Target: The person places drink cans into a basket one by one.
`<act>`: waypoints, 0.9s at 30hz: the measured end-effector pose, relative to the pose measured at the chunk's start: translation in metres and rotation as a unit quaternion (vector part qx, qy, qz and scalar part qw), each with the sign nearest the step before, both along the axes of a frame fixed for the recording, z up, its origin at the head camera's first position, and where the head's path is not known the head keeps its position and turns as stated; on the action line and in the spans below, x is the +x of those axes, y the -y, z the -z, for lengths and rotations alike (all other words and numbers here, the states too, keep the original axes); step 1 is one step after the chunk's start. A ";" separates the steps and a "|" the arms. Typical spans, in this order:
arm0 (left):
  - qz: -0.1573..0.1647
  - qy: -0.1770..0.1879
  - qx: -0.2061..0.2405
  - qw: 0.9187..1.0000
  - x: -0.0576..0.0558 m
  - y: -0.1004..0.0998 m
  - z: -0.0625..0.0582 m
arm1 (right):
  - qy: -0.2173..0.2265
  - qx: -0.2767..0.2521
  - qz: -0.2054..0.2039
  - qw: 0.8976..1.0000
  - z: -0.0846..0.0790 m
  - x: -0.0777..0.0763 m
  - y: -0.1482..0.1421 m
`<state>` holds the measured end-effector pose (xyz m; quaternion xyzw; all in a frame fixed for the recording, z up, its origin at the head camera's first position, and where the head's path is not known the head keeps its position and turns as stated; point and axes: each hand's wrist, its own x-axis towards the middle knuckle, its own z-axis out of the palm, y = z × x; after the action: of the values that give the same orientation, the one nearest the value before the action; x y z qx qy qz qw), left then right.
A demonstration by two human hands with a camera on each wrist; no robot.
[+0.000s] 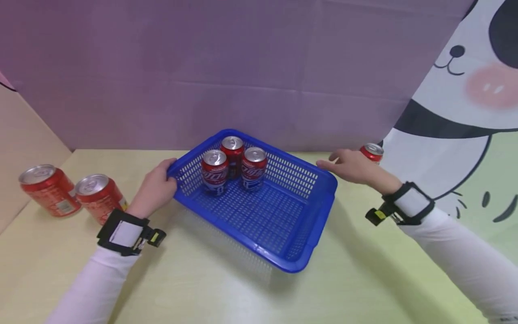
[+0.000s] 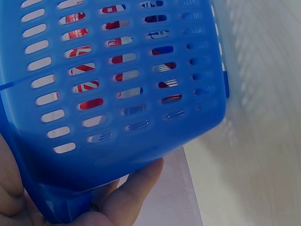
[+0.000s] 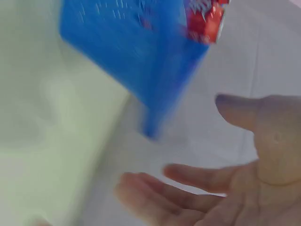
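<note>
My left hand (image 1: 155, 188) grips the left corner of a blue plastic basket (image 1: 324, 216). In the left wrist view, the fingers (image 2: 134, 193) curl around the rim beside the slotted basket wall (image 2: 108, 160). Three red soda cans stand together inside at the far left: a front can (image 1: 214, 174), a rear can (image 1: 233, 155) and a right one (image 1: 254, 170). Near the basket's right corner is my right hand (image 1: 351, 167), apart from it and holding nothing. Its fingers are spread in the right wrist view, where the basket (image 3: 117, 52) looks blurred.
Two red cans, one at far left (image 1: 50, 191) and another (image 1: 99, 195) by my left wrist, stand on the pale table (image 1: 194, 288). Another red can (image 1: 371, 153) is partly hidden behind my right hand. A purple backdrop (image 1: 243, 58) closes off the back; a panda-print panel (image 1: 445, 148) is at right.
</note>
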<state>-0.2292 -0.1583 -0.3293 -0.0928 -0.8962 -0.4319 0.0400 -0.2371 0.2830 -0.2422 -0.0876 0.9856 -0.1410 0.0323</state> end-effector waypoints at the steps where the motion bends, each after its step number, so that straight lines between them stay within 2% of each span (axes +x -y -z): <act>1: 0.000 -0.001 0.000 1.000 0.000 0.000 -0.001 | 0.001 -0.026 0.008 1.000 0.009 0.002 -0.003; 3: -0.002 -0.001 -0.002 1.000 0.001 0.001 -0.002 | 0.001 -0.092 0.024 0.995 0.026 0.003 -0.005; 6: -0.005 0.000 -0.005 1.000 0.000 0.001 -0.003 | 0.000 -0.197 0.034 0.980 0.050 0.003 -0.004; 8: -0.007 0.002 -0.008 1.000 -0.001 0.001 -0.002 | 0.007 -0.270 0.043 0.962 0.063 0.002 -0.002; 10: -0.009 0.003 -0.009 1.000 -0.001 0.001 0.000 | 0.023 -0.354 0.058 0.933 0.074 0.002 -0.001; 11: -0.011 0.004 -0.010 1.000 -0.001 0.000 0.001 | 0.034 -0.403 0.069 0.912 0.079 0.002 0.000; 12: -0.011 0.006 -0.009 1.000 -0.001 0.000 0.002 | 0.047 -0.458 0.081 0.884 0.083 0.003 0.001; 14: -0.009 0.008 -0.007 1.000 -0.001 -0.002 0.005 | 0.073 -0.563 0.100 0.817 0.091 0.005 0.001; 16: -0.005 0.009 -0.003 1.000 -0.001 -0.004 0.007 | 0.098 -0.635 0.110 0.758 0.098 0.007 0.001; 17: -0.005 0.011 -0.001 1.000 0.000 -0.004 0.007 | 0.110 -0.660 0.109 0.735 0.100 0.008 0.001; 18: -0.005 0.010 -0.001 1.000 0.000 -0.005 0.007 | 0.118 -0.675 0.104 0.721 0.102 0.009 0.000; 21: -0.010 0.004 -0.002 1.000 0.001 -0.004 0.007 | 0.131 -0.694 0.079 0.704 0.105 0.009 0.002; 27: -0.011 0.005 -0.010 1.000 0.002 -0.001 0.003 | 0.115 -0.702 0.065 0.699 0.110 0.006 0.006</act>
<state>-0.2276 -0.1572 -0.3321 -0.0812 -0.9019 -0.4224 0.0397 -0.2313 0.2766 -0.3523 -0.0034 0.5923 -0.8031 0.0649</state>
